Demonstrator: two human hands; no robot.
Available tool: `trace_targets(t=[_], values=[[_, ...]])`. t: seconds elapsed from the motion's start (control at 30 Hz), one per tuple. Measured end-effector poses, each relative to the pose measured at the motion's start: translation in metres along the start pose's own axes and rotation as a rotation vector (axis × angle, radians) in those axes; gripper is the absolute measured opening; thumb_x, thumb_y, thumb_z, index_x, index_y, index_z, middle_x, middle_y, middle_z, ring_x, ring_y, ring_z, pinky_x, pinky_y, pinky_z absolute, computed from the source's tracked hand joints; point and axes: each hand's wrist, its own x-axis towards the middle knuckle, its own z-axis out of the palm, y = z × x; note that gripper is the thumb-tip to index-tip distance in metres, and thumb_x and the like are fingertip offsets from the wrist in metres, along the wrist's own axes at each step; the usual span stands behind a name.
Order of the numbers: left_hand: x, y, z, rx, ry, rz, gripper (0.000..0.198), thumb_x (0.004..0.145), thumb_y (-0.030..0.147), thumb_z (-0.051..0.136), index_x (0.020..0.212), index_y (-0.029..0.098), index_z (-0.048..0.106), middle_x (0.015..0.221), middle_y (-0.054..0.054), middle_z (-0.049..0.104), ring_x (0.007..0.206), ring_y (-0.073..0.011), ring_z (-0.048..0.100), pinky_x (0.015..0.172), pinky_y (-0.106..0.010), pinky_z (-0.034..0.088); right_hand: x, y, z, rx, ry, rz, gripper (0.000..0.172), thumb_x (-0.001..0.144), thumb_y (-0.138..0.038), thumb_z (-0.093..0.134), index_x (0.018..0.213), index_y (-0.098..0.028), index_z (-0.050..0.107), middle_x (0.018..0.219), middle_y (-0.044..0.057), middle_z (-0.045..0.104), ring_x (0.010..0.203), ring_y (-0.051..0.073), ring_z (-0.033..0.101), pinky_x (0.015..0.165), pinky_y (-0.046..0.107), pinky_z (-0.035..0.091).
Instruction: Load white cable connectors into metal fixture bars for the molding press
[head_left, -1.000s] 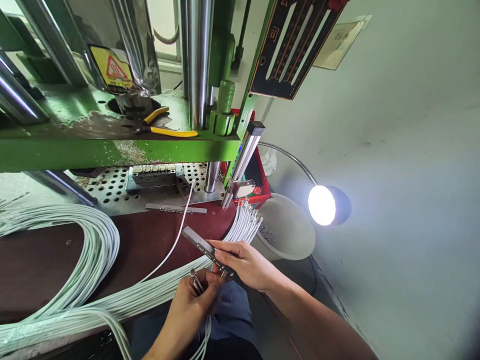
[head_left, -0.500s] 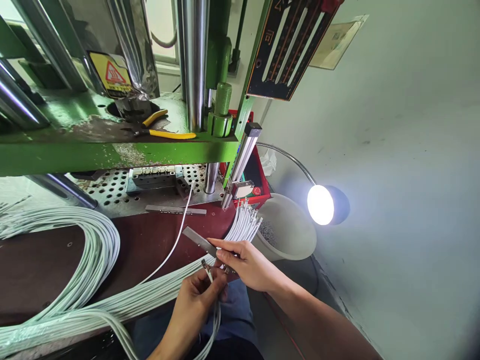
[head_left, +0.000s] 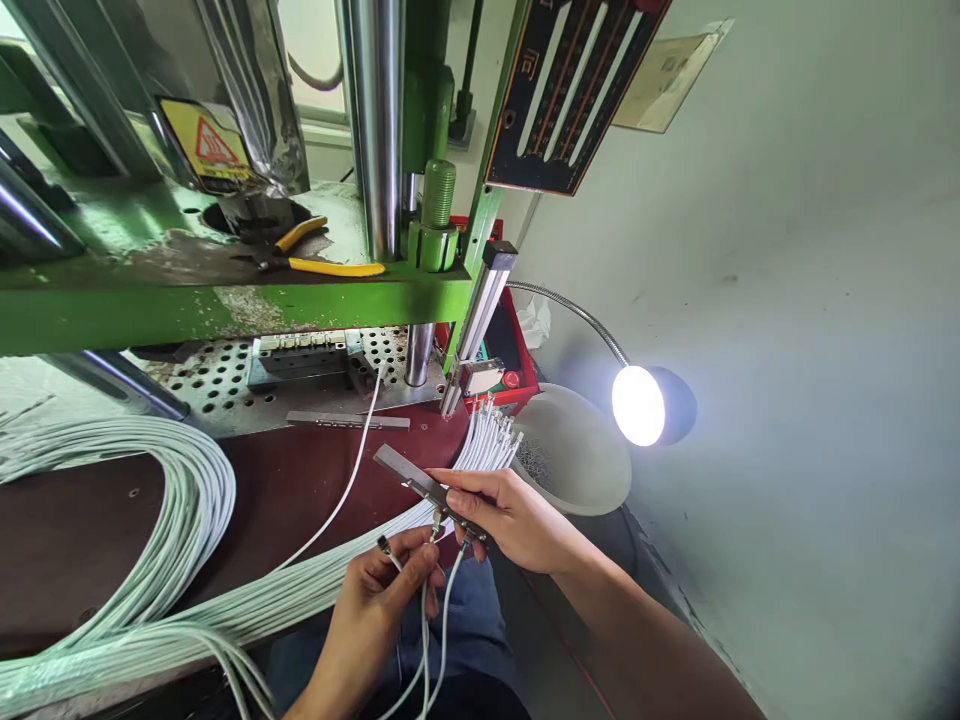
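My right hand [head_left: 502,510] is closed on a flat metal bar [head_left: 409,472] with small notches along its edge, thumb on top. One white cable [head_left: 448,600] hangs from the bar's near end, its connector at the edge. My left hand [head_left: 386,590] pinches a second white cable [head_left: 425,625] just under its metal connector [head_left: 436,522], which is close to the bar's lower edge; whether it touches is unclear. Another cable end with a dark connector [head_left: 384,545] sticks out between the left fingers.
A green press [head_left: 337,300] with yellow-handled pliers [head_left: 337,268] stands ahead. A second metal bar [head_left: 349,420] lies on the brown table [head_left: 270,500]. Bundled white cables [head_left: 202,500] run along the left. A white bin [head_left: 585,450] and a lit lamp [head_left: 638,405] are on the right.
One cable now hangs from the bar's near end, away from my left fingers. My left hand has brought another connector up to the bar. The bar has shifted slightly right.
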Motion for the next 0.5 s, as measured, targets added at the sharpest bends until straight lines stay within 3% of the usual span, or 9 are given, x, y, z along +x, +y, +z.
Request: trace_targets(t=[0.13,0.27,0.5], values=[[0.002,-0.001,0.0,-0.019,0.007,0.023,0.045,0.075,0.055,0.066,0.051,0.017,0.059,0.042,0.003,0.049,0.044,-0.0093,0.039,0.057,-0.025,0.038,0.001,-0.003,0.005,-0.009,-0.008,-0.011,0.045,0.094,-0.039,0.049,0.133,-0.018,0.058,0.069,-0.001,0.059,0.047,0.006,0.052,0.047,0.019,0.044],[0.002,-0.001,-0.002,-0.02,0.001,0.063,0.039,0.074,0.051,0.069,0.058,0.017,0.059,0.049,0.002,0.052,0.053,-0.0104,0.043,0.058,-0.023,0.037,0.002,-0.004,0.01,-0.024,-0.018,-0.006,0.042,0.094,-0.035,0.05,0.131,-0.018,0.06,0.063,-0.003,0.057,0.045,0.006,0.051,0.047,0.018,0.042],[-0.001,0.002,0.003,0.033,0.04,0.079,0.04,0.071,0.05,0.071,0.056,0.019,0.051,0.043,0.006,0.045,0.046,-0.0084,0.034,0.048,-0.023,0.027,0.001,-0.007,0.016,-0.051,-0.034,-0.001,0.041,0.094,-0.029,0.048,0.132,-0.02,0.059,0.069,-0.001,0.061,0.046,0.007,0.052,0.046,0.019,0.041]])
